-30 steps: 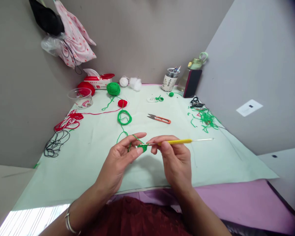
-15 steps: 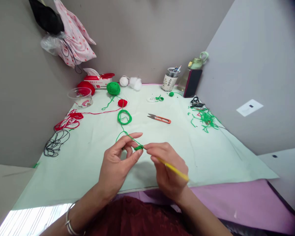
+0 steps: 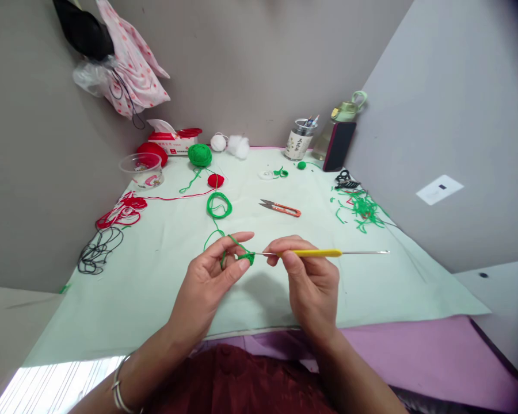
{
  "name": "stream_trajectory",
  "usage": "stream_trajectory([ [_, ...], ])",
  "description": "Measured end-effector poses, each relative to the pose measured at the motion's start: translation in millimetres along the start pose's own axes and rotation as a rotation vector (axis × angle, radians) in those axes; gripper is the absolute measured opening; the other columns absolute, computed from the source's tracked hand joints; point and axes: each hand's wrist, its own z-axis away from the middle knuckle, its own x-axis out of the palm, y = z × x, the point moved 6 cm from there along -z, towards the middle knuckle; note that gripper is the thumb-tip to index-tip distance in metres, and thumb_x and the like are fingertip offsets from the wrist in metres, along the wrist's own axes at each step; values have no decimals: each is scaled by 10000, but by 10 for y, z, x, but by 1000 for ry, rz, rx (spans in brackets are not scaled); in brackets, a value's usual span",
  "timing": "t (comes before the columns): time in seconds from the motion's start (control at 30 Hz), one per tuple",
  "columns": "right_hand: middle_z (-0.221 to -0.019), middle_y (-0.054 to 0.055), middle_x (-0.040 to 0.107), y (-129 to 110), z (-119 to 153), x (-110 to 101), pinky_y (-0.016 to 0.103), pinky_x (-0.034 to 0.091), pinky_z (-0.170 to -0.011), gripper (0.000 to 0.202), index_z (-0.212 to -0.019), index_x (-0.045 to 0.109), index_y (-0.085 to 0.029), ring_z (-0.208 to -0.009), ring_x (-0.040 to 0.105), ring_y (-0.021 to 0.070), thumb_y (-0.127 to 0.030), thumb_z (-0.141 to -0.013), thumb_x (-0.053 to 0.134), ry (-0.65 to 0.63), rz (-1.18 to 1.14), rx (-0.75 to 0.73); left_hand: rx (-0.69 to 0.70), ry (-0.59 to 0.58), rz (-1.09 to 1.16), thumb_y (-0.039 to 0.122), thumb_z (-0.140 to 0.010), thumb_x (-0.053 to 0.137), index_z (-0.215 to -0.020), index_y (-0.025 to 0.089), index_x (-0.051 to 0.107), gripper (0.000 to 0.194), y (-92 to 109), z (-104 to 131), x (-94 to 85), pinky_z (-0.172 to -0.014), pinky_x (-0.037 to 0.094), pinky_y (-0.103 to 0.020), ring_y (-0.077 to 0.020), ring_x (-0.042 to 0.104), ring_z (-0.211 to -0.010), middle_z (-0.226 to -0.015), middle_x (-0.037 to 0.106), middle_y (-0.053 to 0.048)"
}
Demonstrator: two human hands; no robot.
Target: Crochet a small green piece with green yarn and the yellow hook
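Observation:
Between thumb and fingers, my left hand (image 3: pixel 211 279) pinches a small green crochet piece (image 3: pixel 250 258). Green yarn (image 3: pixel 239 244) runs over its raised index finger and back to a loose green coil (image 3: pixel 218 205) on the table. My right hand (image 3: pixel 313 282) grips a crochet hook (image 3: pixel 315 253) by its yellow handle. The hook lies nearly level; one metal end reaches the edge of the green piece, the other points out to the right. Whether a loop sits on the tip is too small to tell.
Orange-handled thread snips (image 3: pixel 285 209) lie beyond my hands. Green yarn scraps (image 3: pixel 362 210) are heaped at the right, red yarn (image 3: pixel 123 211) and dark cord (image 3: pixel 97 253) at the left. A green ball (image 3: pixel 199 155), tissue box (image 3: pixel 172 144), pen jar (image 3: pixel 297 144) and phone (image 3: pixel 339 146) stand at the back.
My right hand has turned, swinging the hook from slanting down toward me to nearly level. The green piece has tilted in my left fingers, which stay in almost the same place.

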Motion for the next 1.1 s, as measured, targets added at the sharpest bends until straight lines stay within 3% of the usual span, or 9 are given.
stream_trajectory([
  [0.17,-897,31,782,-54,36,-4,319,602,-671,196,-995,797,-247,-765,707,172,-200,-1057,617,27,25,-49,21,39,6,360,-896,854,-1177,327,844,283,2,-11,-31,-760,427,-259,-163,520,-832,-898,642,0],
  [0.3,-932,48,800,-114,53,17,355,620,-701,191,-1025,800,-254,-808,730,197,-208,-1056,618,31,59,-122,-71,-10,64,364,-852,874,-1136,308,864,289,1,-4,26,-697,397,-261,-153,502,-773,-886,637,-6],
  [0.57,-981,43,828,68,26,71,326,625,-726,182,-1039,812,-263,-834,746,183,-304,-1068,637,-39,-76,19,-130,-76,105,346,-858,859,-1181,333,851,323,2,6,89,-583,308,-256,-130,454,-719,-896,637,-5],
  [0.77,-944,36,815,196,36,29,312,619,-729,212,-1013,793,-247,-768,735,157,-337,-1085,616,-22,-257,145,-58,-48,66,346,-875,869,-1125,360,864,251,22,-9,51,-736,393,-257,-137,528,-811,-909,620,5],
  [0.93,-950,24,806,89,31,7,300,613,-747,209,-1032,790,-243,-785,736,143,-284,-1096,595,-29,-173,86,-15,-59,25,346,-885,868,-1159,353,854,275,21,-12,31,-696,382,-256,-122,447,-731,-897,598,10],
  [1.1,-976,13,812,1,58,3,297,615,-743,221,-1059,799,-266,-789,742,139,-248,-1100,583,4,-109,48,-14,-62,22,342,-880,873,-1160,357,853,282,26,-26,22,-726,397,-247,-116,465,-748,-895,600,17],
])
